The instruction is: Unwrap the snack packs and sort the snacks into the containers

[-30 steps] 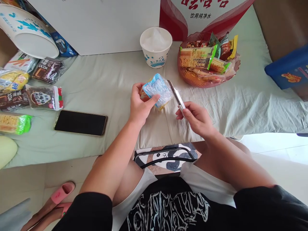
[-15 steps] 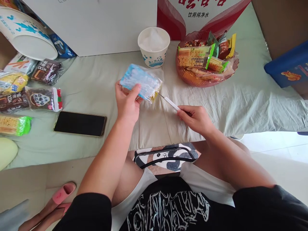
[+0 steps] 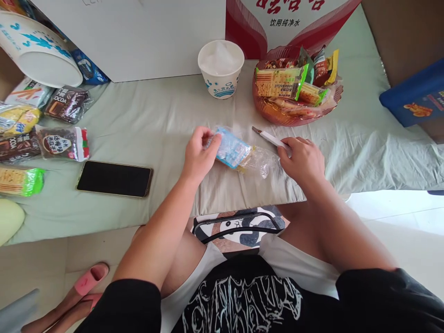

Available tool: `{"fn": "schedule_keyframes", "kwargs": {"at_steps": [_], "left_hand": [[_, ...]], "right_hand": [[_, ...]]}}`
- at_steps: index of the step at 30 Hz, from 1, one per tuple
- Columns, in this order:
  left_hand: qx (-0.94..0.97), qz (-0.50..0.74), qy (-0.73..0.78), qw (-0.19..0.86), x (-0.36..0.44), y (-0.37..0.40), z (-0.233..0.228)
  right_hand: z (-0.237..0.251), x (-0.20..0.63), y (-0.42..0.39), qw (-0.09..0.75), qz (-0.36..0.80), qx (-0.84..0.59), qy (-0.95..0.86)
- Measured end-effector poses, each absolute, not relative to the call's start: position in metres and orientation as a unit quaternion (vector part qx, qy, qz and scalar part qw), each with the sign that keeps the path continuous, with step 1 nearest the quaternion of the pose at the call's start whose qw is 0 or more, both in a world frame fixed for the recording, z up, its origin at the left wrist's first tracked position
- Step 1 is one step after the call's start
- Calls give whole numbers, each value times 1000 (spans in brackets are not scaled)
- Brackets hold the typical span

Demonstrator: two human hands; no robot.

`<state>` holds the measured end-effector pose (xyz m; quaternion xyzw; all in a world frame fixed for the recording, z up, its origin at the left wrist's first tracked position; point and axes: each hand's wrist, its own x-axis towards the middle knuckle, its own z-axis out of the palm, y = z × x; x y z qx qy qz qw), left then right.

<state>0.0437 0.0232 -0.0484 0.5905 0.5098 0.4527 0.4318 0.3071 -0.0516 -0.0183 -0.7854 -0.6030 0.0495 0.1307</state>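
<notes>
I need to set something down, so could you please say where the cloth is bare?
Bare cloth lies between the phone, the white box and the left hand; another patch between the snack bowl and the blue package. The left end is crowded with packets.

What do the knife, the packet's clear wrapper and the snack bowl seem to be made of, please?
Knife: smooth white handle, perhaps plastic or coated metal; the thin dark blade is probably metal.
Wrapper: thin, glossy plastic film, by its clearness, crinkles and highlights.
Bowl: shiny, pinkish and see-through, so glass or plastic; I can't tell which.
</notes>
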Motion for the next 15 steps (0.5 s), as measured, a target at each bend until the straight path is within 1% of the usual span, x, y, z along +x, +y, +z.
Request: {"fn": "schedule_keyframes", "kwargs": {"at_steps": [1, 3, 6, 9, 12, 15], "left_hand": [[599, 462, 519, 399, 40, 26, -50], [624, 468, 512, 361, 32, 30, -53], [676, 437, 479, 349, 26, 30, -51], [667, 425, 489, 369, 27, 26, -43], [600, 435, 503, 446, 28, 24, -34], [556, 431, 521, 483, 24, 27, -28]], "right_hand": [[-19, 307, -52, 147, 35, -783, -604], [-20, 307, -53, 212, 14, -755, -620], [-15, 302, -56, 329, 45, -637, -696], [-11, 290, -59, 383, 81, -525, -756], [-11, 284, -58, 398, 94, -526, -746], [-13, 291, -54, 418, 81, -608, -671]]}}
